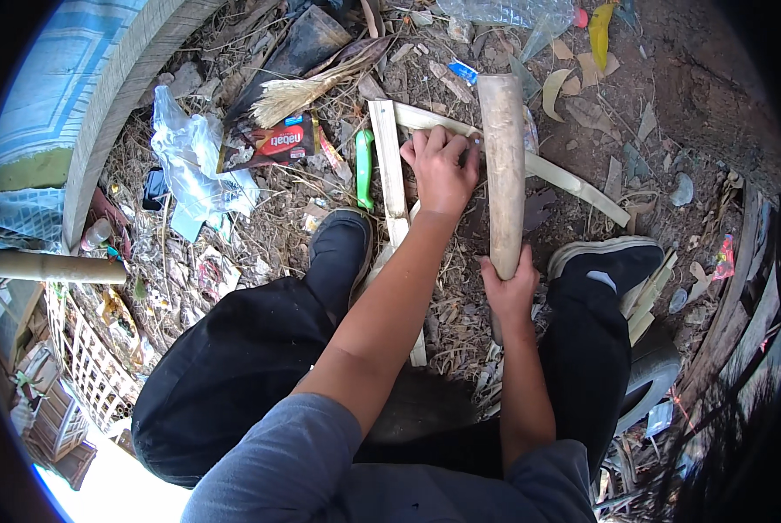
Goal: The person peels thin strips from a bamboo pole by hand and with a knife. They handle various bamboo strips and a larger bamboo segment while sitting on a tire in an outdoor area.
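Between your black shoes, your right hand gripped the pale round bamboo pole while your left hand's fingers curled around the flat split bamboo strip beside it, steadying both for a judged next cut.

- The ground is bare dirt with dry leaves, straw and bits of trash.
- A curved grey wall runs along the left.
- A white plastic bag lies nearby.
- Daylight is bright.

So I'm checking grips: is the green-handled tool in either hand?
No, the green-handled tool lies on the ground; the left hand and right hand are on the bamboo pole.
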The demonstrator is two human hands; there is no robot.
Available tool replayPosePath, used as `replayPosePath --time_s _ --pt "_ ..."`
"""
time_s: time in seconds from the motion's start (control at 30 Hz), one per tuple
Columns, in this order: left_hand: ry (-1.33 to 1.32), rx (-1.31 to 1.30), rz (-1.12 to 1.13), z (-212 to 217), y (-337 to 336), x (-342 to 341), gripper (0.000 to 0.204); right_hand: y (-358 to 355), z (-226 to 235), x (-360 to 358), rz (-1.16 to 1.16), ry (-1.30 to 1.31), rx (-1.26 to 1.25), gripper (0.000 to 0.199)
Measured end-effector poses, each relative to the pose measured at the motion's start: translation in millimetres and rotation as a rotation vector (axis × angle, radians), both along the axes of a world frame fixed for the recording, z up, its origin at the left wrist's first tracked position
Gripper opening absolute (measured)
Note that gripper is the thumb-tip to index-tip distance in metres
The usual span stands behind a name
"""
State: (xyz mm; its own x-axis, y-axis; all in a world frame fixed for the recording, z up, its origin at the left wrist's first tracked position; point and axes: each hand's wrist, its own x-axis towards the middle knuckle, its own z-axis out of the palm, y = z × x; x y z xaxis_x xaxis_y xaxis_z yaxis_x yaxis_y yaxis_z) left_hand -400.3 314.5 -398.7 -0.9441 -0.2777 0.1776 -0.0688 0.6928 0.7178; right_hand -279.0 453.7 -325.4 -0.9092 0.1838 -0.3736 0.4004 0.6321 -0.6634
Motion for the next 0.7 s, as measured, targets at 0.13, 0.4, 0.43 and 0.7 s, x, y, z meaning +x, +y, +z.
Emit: replayPosePath --time_s 0.13,0.4,0.43,0.7 --pt "0.029 -0.067 -0.036 -1 0 -1 0.015 1 7 -2 0.035 -0.076 0.077 0.036" --pt "-0.003 -0.169 -0.088 0 -2 2 0.01 5 3 3 0.032 -0.022 -0.013 0.037" --pt "0.019 -0.157 -0.074 0 -1 2 0.01 4 3 2 0.03 -0.02 -0.014 0.037" --pt "0.035 -0.151 -0.064 -1 -1 2 0.011 0 7 9 0.009 0.082 -0.049 0.038"
